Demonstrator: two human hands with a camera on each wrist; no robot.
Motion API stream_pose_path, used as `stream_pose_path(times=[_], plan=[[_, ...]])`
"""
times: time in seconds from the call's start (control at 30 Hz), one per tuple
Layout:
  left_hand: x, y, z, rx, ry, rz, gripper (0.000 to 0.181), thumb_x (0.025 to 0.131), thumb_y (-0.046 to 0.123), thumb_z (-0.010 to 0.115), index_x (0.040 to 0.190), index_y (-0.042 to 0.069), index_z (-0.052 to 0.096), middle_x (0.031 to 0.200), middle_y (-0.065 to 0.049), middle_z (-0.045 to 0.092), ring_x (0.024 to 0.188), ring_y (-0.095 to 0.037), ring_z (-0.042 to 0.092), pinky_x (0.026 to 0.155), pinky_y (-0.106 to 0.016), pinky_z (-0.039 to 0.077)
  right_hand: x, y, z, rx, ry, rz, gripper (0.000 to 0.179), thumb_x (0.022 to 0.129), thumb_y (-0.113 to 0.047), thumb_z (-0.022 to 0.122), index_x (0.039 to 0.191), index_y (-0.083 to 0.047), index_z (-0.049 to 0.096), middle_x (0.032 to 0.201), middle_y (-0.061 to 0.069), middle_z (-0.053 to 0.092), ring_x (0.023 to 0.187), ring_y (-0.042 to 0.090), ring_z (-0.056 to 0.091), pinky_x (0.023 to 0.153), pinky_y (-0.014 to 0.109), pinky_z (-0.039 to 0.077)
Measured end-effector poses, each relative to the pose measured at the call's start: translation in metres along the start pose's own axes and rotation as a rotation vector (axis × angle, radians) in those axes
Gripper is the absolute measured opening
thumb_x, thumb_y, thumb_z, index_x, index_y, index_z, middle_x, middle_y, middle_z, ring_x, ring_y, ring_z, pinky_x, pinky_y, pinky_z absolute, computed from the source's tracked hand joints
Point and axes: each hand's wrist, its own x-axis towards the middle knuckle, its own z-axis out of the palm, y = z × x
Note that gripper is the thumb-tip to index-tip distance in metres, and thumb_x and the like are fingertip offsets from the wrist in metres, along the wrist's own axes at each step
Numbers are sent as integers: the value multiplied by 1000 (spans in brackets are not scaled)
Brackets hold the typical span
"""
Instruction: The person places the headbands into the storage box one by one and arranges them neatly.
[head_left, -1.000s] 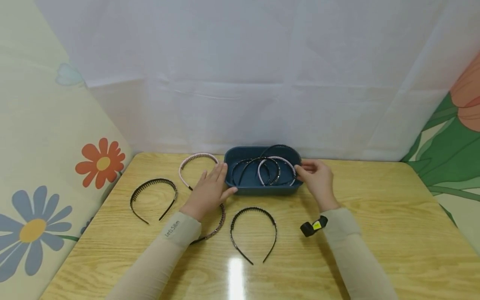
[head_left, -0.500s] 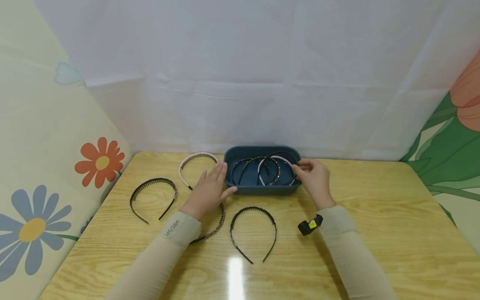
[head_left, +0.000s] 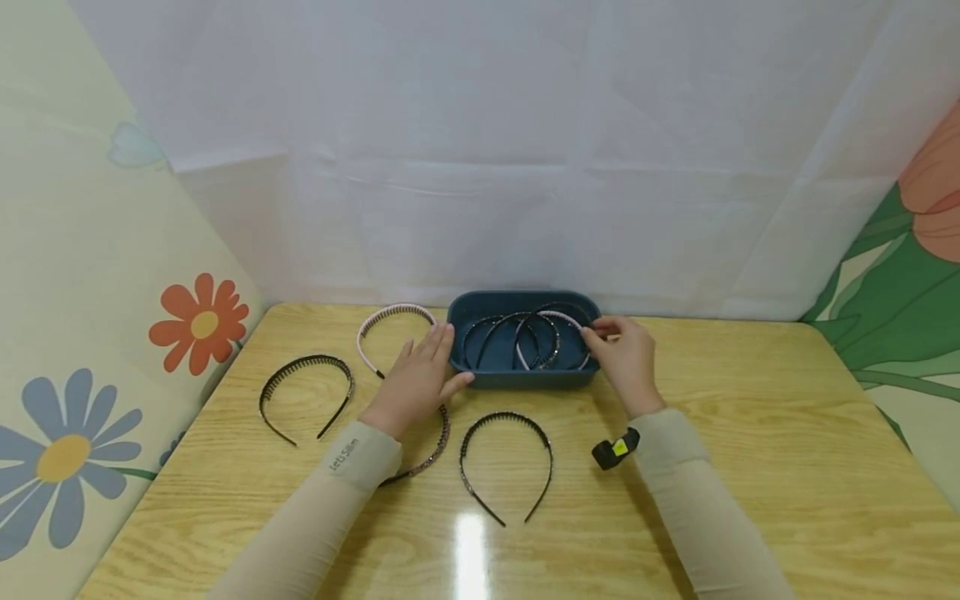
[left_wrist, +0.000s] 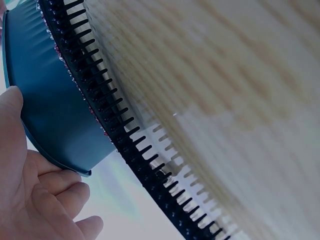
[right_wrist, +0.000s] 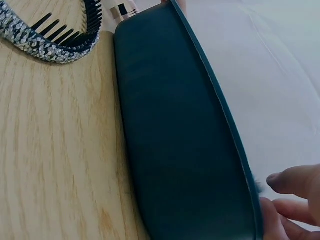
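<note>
A dark blue plastic bin (head_left: 525, 381) stands at the table's back, holding several thin headbands, a pink one (head_left: 522, 333) among them. My left hand (head_left: 412, 379) lies against its left end with fingers straight and thumb at the front corner. At the right end my right hand (head_left: 626, 358) pinches at the rim, apparently on a black headband (head_left: 555, 305) that lies partly inside; its fingertips partly hide the grip. In the right wrist view, my right thumb (right_wrist: 295, 180) is above the rim and the fingers (right_wrist: 272, 222) touch the bin's end.
More headbands lie on the wooden table (head_left: 750, 433): a black one (head_left: 303, 361) at left, a pink one (head_left: 393, 308) behind my left hand, a glittery one (head_left: 435, 454) partly under that arm, and a black one (head_left: 506, 417) in front. White cloth (head_left: 480, 167) hangs behind.
The black headband's arch has dropped from above the bin's back rim to inside it. My right hand has shifted slightly left. My left hand has stayed in place.
</note>
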Motion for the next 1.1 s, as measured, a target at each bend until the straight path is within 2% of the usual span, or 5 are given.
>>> stream_pose_path(times=[0.1, 0.2, 0.57, 0.87, 1.1], plan=[[0, 0, 0, -4, 0, 0, 84, 106, 50, 47, 159, -6, 13, 166, -24, 15, 154, -36, 14, 122, -61, 14, 0, 0, 1, 9, 4, -20, 21, 89, -11, 78, 102, 6, 74, 91, 20, 74, 70, 26, 72, 56, 15, 51], [0, 0, -1, -2, 2, 3, 84, 106, 50, 47, 159, -6, 14, 166, -24, 16, 154, -36, 15, 122, -61, 15, 0, 1, 1, 17, 4, -30, 20, 89, -9, 78, 102, 6, 74, 90, 20, 73, 65, 16, 68, 56, 13, 49], [-1, 3, -4, -7, -6, 7, 83, 106, 49, 47, 159, -7, 14, 166, -24, 14, 154, -37, 16, 122, -61, 15, -5, 3, -3, 72, -8, -58, 14, 88, -2, 72, 100, 5, 74, 89, 20, 72, 71, 20, 65, 60, 12, 48], [0, 2, -1, -5, -2, 5, 84, 106, 50, 47, 159, -7, 15, 166, -23, 15, 154, -37, 17, 122, -61, 15, -19, -7, -11, 117, -185, -76, 17, 96, -4, 67, 110, 3, 73, 92, 16, 71, 71, 17, 63, 59, 21, 51], [0, 2, -2, -5, 1, 7, 84, 106, 50, 47, 159, -7, 15, 166, -23, 15, 154, -37, 17, 122, -61, 16, -34, -20, -17, 74, -404, -121, 16, 98, -9, 67, 109, 0, 73, 92, 10, 72, 78, 17, 64, 68, 30, 55]])
